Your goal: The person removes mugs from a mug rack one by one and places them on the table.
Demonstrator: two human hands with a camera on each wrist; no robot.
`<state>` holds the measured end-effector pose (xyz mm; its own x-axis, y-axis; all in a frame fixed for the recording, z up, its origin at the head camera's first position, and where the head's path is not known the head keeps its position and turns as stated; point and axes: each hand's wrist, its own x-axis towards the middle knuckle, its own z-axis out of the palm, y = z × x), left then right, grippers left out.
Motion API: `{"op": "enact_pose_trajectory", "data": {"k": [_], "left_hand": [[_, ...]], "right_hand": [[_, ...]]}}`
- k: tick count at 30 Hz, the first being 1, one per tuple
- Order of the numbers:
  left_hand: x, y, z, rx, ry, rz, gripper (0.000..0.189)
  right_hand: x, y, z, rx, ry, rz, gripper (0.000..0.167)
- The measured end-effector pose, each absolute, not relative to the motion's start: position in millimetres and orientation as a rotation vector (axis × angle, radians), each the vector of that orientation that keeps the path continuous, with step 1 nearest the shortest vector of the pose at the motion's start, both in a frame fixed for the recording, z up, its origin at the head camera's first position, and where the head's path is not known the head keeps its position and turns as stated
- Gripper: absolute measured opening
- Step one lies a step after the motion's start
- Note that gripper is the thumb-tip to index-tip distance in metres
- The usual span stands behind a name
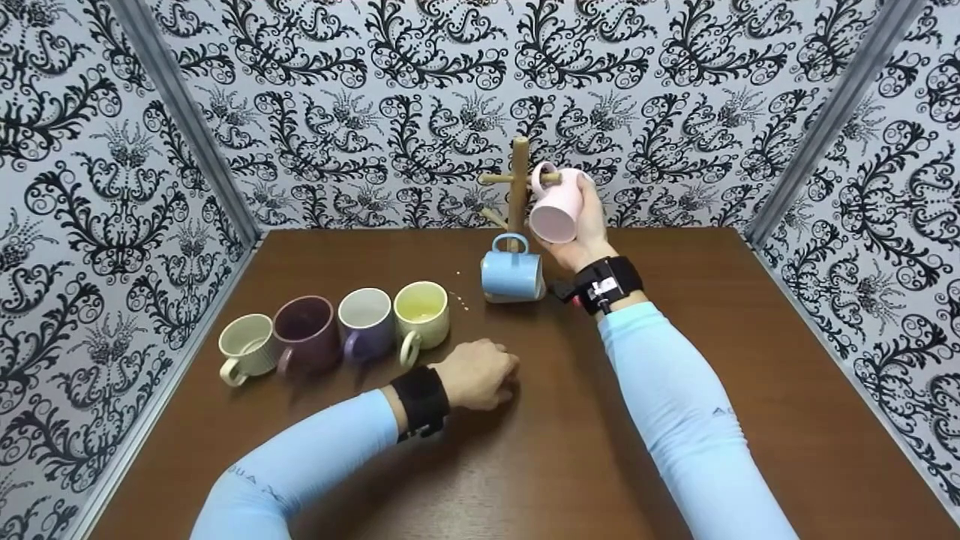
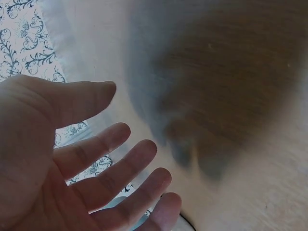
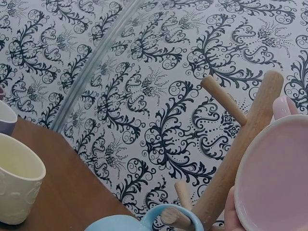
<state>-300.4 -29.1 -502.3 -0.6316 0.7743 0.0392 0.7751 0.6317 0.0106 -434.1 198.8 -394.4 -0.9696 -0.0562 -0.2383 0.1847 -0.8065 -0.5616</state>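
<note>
My right hand (image 1: pixel 589 225) grips a pink mug (image 1: pixel 558 206) by its body, the mouth tilted down toward me. The mug's handle is around an upper peg of the wooden mug tree (image 1: pixel 519 180). In the right wrist view the pink mug (image 3: pixel 276 173) fills the right side, with a fingertip at its rim. Below, a light blue mug (image 1: pixel 511 274) hangs by its handle from a lower peg (image 3: pixel 175 216). Over the table at centre, my left hand (image 1: pixel 476 373) holds nothing; its fingers are spread and slightly bent in the left wrist view.
A row of mugs stands on the brown table (image 1: pixel 555 465) at left: cream (image 1: pixel 251 345), maroon (image 1: pixel 307 337), purple (image 1: pixel 367 326) and yellow (image 1: pixel 422 315), handles toward me. The yellow mug is nearest my left hand. Patterned walls (image 1: pixel 360 112) enclose the table's back and sides.
</note>
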Motion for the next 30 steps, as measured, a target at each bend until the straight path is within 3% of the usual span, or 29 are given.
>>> {"op": "enact_pose_trajectory", "data": {"k": [23,30], "left_hand": [[-304.0,-30.2,-503.8,-1.319,-2.790,-0.087,0.020],[-306.4,-31.5,-504.2,-1.293,-2.843,-0.130,0.030]], "right_hand": [[-428.4,213.4,-388.4,0.335,0.964,-2.865,0.054],[-426.1,216.9,-388.6,0.329,1.071,-2.850,0.054]]}}
